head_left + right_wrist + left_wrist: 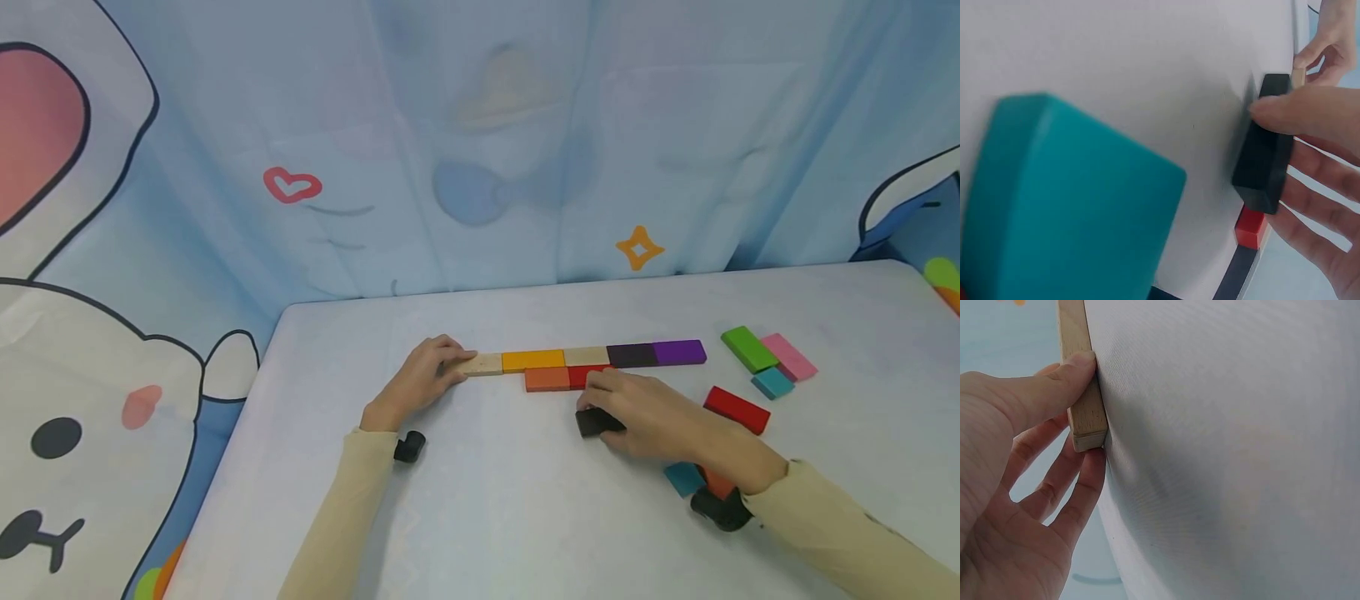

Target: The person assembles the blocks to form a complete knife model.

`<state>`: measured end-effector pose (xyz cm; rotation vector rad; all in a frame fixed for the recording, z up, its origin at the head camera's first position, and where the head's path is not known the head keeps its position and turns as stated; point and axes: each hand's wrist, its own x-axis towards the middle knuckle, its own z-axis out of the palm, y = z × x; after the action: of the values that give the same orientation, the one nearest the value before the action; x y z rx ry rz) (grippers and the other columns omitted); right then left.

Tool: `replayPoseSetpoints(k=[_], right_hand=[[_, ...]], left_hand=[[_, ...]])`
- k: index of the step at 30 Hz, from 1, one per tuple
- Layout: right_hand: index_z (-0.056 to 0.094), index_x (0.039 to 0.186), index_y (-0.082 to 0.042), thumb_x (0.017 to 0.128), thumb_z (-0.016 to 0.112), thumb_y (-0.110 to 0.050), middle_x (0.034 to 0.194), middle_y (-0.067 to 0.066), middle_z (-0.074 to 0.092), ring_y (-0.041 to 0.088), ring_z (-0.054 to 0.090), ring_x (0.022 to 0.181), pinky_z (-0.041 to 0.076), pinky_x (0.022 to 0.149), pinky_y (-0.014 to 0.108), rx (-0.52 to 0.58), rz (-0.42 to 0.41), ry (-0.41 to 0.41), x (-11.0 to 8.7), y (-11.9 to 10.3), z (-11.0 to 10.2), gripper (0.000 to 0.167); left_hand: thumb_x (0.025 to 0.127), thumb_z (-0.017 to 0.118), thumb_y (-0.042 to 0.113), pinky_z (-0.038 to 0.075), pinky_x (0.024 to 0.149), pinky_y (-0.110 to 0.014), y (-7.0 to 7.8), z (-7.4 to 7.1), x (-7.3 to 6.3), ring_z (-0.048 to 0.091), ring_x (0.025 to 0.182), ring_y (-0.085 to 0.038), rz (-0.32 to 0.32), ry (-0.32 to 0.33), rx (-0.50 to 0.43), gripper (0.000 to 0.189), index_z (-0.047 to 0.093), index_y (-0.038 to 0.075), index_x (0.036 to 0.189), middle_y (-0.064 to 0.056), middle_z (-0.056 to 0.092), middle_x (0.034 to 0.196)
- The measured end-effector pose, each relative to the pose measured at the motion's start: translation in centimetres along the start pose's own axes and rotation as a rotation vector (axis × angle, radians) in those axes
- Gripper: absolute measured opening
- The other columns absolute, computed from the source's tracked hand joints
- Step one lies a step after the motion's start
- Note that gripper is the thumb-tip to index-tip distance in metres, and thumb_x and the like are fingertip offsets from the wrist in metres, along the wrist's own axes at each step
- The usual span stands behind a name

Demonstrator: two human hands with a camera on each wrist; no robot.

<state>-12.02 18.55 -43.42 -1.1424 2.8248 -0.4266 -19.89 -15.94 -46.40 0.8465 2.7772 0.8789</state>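
My left hand [422,377] pinches a plain wooden block [1079,369] at the left end of a row, thumb on the near side and fingers at its back and end. Rightward in that row lie a yellow block [532,361], another plain block [585,357], a black block [632,356] and a purple block [678,352]. Against the row's near side sit an orange block [547,380] and a red block [588,377], the latter partly covered. My right hand [648,410] grips a second black block [1263,150] between thumb and fingers, just nearer than the red one.
Right of the row lie green [750,348], pink [789,357] and teal [772,383] blocks. A loose red block [738,408] is beyond my right wrist; another teal block [684,479] and an orange block [717,482] lie beneath it. A blue curtain [480,242] hangs behind the table.
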Motion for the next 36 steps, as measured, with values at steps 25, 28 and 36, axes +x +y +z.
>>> replayPoseSetpoints(k=[25, 28, 36], right_hand=[[0.077, 0.110, -0.001, 0.075, 0.095, -0.007, 0.104, 0.012, 0.064, 0.027, 0.065, 0.094, 0.062, 0.086, 0.046, -0.025, 0.089, 0.130, 1.6, 0.7, 0.6, 0.040], [0.077, 0.110, -0.002, 0.075, 0.094, -0.007, 0.105, 0.012, 0.064, 0.028, 0.065, 0.095, 0.062, 0.086, 0.046, -0.023, 0.085, 0.132, 1.6, 0.7, 0.6, 0.039], [0.077, 0.110, -0.002, 0.076, 0.094, -0.007, 0.107, 0.012, 0.064, 0.029, 0.065, 0.099, 0.062, 0.087, 0.047, -0.023, 0.093, 0.129, 1.7, 0.7, 0.7, 0.039]], left_hand=[[0.097, 0.075, 0.009, 0.051, 0.101, -0.043, 0.0, 0.0, 0.0, 0.059, 0.116, -0.029, 0.010, 0.001, 0.001, 0.040, 0.070, 0.007, 0.136, -0.011, 0.065, 0.127], [0.097, 0.075, 0.009, 0.051, 0.101, -0.043, 0.0, 0.0, 0.0, 0.059, 0.116, -0.030, 0.011, 0.000, 0.002, 0.039, 0.070, 0.007, 0.136, -0.011, 0.065, 0.127], [0.097, 0.075, 0.009, 0.051, 0.102, -0.044, 0.2, -0.2, -0.1, 0.059, 0.117, -0.030, 0.005, 0.000, -0.003, 0.040, 0.071, 0.006, 0.136, -0.011, 0.065, 0.128]])
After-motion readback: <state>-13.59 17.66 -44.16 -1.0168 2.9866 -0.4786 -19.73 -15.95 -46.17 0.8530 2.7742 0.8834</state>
